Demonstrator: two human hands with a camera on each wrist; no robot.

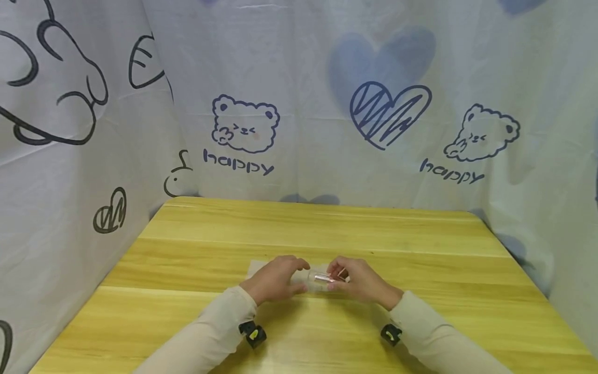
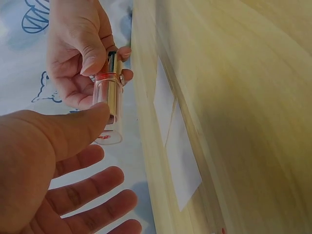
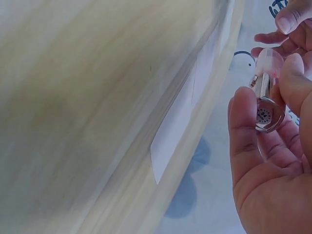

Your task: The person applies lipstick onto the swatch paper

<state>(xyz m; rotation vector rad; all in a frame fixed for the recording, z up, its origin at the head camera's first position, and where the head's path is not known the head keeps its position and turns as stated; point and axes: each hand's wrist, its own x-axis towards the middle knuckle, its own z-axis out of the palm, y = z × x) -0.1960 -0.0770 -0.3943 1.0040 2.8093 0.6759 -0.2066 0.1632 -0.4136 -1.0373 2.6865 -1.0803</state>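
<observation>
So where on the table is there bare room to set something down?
Bare table: from the white paper back to the curtain, plus outside the left sleeve and outside the right sleeve. Crowded: the middle, around left grip, right grip and clear tube.

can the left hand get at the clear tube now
Probably yes: the left hand has its fingers extended beside one end of the clear tube, with nothing apparent between; the right hand grips the other end.

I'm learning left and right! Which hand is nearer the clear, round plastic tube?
Right. The right hand grips the clear plastic tube at one end; the left hand is open beside its other end.
</observation>
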